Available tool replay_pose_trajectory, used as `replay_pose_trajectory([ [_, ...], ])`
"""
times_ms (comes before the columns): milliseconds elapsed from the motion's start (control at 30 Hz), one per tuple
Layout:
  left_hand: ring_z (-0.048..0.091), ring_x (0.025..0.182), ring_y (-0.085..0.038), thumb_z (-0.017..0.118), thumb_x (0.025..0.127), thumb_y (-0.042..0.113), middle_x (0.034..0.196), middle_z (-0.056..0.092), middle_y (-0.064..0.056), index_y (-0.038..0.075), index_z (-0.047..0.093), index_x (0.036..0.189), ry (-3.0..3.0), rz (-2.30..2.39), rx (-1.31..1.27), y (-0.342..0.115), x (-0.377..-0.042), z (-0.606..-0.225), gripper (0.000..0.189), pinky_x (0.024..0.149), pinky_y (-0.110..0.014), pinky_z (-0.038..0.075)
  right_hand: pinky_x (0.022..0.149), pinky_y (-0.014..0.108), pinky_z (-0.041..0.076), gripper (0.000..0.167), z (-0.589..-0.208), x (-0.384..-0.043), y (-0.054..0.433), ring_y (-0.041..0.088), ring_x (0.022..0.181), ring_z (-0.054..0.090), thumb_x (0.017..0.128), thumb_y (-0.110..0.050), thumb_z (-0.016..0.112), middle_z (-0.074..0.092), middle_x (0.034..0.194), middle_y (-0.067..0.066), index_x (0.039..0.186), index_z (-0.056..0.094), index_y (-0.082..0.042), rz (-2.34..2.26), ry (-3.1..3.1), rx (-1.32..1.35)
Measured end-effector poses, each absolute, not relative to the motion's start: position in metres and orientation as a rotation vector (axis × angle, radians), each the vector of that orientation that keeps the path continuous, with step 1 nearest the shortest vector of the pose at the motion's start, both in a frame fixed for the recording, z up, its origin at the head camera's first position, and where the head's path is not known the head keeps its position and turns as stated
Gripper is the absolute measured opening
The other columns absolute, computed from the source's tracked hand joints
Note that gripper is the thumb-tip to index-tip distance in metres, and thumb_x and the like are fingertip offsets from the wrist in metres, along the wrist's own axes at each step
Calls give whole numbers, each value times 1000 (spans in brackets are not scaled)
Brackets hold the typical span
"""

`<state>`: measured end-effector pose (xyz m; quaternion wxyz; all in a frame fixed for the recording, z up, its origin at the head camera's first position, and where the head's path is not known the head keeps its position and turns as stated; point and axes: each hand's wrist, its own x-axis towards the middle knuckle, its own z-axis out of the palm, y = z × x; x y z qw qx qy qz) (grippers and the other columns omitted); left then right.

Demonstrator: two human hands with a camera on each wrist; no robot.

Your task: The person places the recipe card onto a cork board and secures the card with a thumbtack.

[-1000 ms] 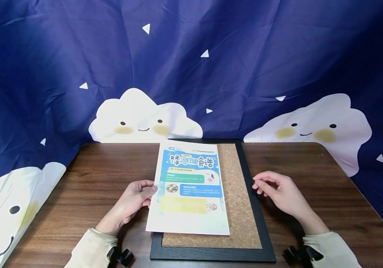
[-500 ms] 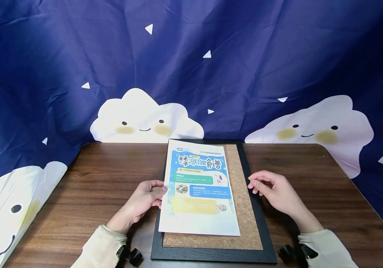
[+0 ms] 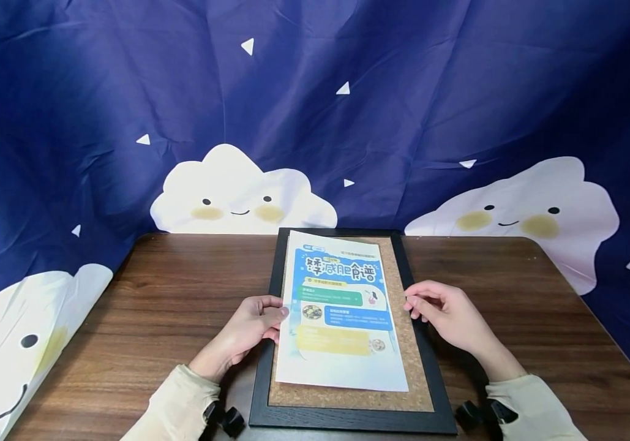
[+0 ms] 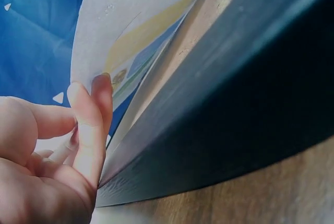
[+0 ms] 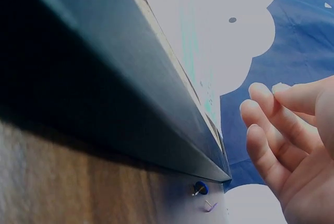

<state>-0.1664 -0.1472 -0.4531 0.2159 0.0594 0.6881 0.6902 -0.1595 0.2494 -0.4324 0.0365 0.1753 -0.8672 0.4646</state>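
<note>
A printed paper sheet [image 3: 342,367] in blue, green and yellow lies over a cork board [image 3: 422,392] with a black frame [image 3: 353,419]. Its left edge is pinched between the thumb and fingers of my left hand [image 3: 245,331]; the left wrist view shows the sheet [image 4: 107,23] standing tilted above the frame. My right hand [image 3: 452,318] hovers by the frame's right side. Seen from the right wrist, the fingers of that hand [image 5: 292,130] curl loosely, with the thumb tip near the index fingertip and nothing visible between them.
Two pushpins, one dark blue [image 5: 200,187] and one purple [image 5: 210,207], lie beside the frame in the right wrist view. The wooden table [image 3: 204,263] extends on both sides. Behind it hangs a blue curtain [image 3: 292,92] with cloud prints.
My left hand has carried the sheet rightward, from overhanging the frame's left side to lying over the cork. My right hand has shifted slightly left.
</note>
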Motion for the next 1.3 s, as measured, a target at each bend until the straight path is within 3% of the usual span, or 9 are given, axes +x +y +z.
replay_pose_trajectory([
  [733,77,76,-18,59,108,4,100,80,-24,-19,57,137,2137,1757,236,-147,-164,-446,37,69,-33,66,68,30,61,12,-430,-161,241,23,76,72,106,0,64,79,93,12,113,73,4,1456,-2694,583],
  [967,78,83,-20,60,106,1,104,79,-24,-18,59,136,2196,1753,262,-153,-163,-442,35,68,-31,65,69,29,61,13,-426,-162,241,23,76,72,106,0,65,79,93,12,115,73,5,1444,-2706,598],
  [1300,74,79,-17,62,101,-8,102,78,-22,-16,62,133,2302,1698,245,-145,-165,-443,34,66,-29,64,68,31,61,13,-418,-162,236,20,76,69,106,-2,65,76,92,9,114,73,4,1448,-2705,593],
])
